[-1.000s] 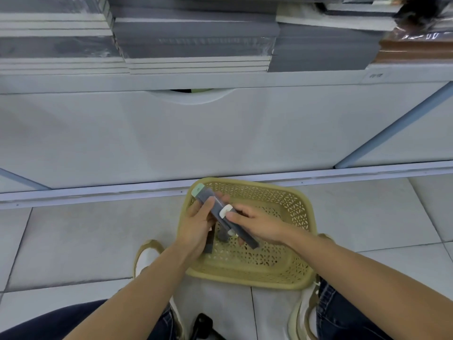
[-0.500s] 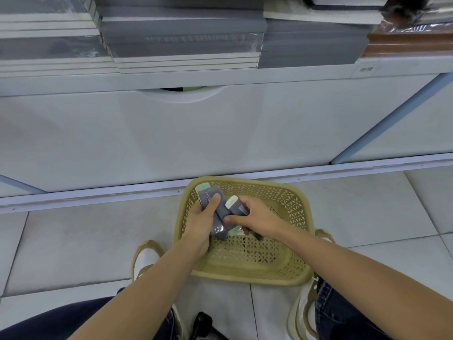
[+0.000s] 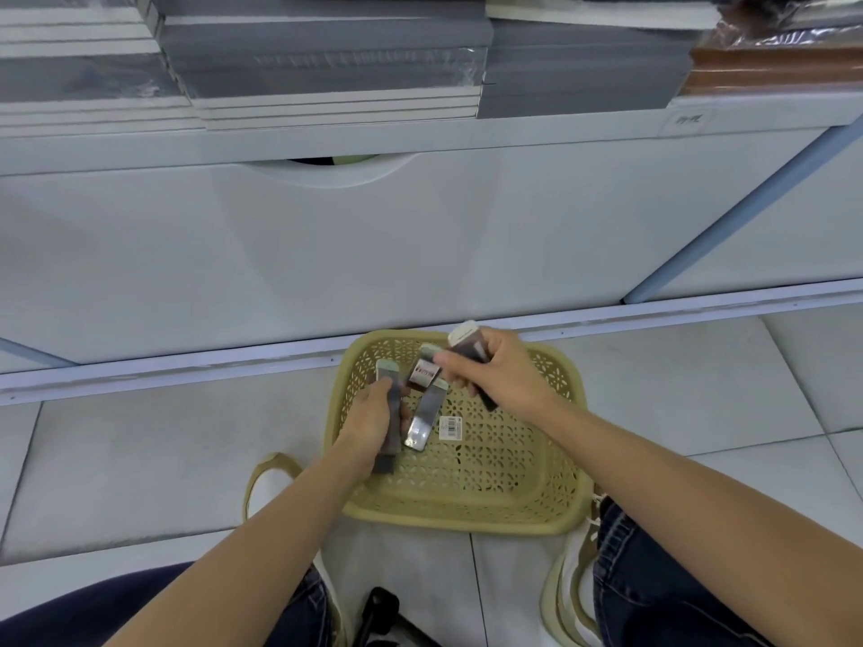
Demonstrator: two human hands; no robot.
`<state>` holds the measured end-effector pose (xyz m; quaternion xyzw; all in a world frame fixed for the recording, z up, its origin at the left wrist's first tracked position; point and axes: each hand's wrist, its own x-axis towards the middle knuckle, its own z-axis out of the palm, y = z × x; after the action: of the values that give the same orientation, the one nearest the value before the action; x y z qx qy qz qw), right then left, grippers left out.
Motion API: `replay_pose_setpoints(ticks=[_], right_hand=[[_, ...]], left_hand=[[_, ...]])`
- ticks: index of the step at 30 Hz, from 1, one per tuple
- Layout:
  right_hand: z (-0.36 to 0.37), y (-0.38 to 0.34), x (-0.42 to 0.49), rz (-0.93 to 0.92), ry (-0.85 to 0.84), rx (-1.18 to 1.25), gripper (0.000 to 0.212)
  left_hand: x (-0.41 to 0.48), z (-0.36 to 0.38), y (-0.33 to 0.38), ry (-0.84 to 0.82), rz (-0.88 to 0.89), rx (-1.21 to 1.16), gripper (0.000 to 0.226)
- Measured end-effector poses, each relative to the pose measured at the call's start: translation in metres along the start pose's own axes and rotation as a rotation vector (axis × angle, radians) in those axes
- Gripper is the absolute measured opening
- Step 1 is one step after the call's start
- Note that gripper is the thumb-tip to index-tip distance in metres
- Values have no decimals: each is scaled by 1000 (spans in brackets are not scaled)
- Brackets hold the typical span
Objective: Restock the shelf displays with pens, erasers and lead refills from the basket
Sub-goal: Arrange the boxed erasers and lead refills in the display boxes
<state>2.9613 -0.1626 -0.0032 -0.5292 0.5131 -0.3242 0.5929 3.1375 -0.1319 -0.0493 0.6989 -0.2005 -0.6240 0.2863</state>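
A yellow perforated basket (image 3: pixel 513 502) sits on the tiled floor in front of me. My left hand (image 3: pixel 371 420) grips a dark flat pack with a pale green top (image 3: pixel 391 399) over the basket's left side. My right hand (image 3: pixel 495 371) holds another dark pack with a white cap (image 3: pixel 467 336) above the basket's far rim. Between the hands, two more dark packs (image 3: pixel 424 403) hang or lie tilted; whether either hand holds them is unclear. A small barcode label (image 3: pixel 450 428) lies on the basket floor.
A white cabinet front with a curved handle cut-out (image 3: pixel 331 168) stands just behind the basket. Above it a shelf (image 3: pixel 420 133) carries stacks of grey notebooks (image 3: pixel 327 63) and brown ones (image 3: pixel 770 67). My knees and shoes flank the basket; a dark object (image 3: pixel 380 609) lies between my feet.
My hands have drawn apart: the right one lifted up and to the right with a white-capped pack, the left one stayed low with the green-topped pack. More packs now show between them.
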Motion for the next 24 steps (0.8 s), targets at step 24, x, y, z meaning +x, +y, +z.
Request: replay_pose_setpoints(ticks=[24], right_hand=[[-20, -11, 14, 30, 102, 97, 15]], left_hand=[[-34, 22, 26, -320, 446, 45, 32]])
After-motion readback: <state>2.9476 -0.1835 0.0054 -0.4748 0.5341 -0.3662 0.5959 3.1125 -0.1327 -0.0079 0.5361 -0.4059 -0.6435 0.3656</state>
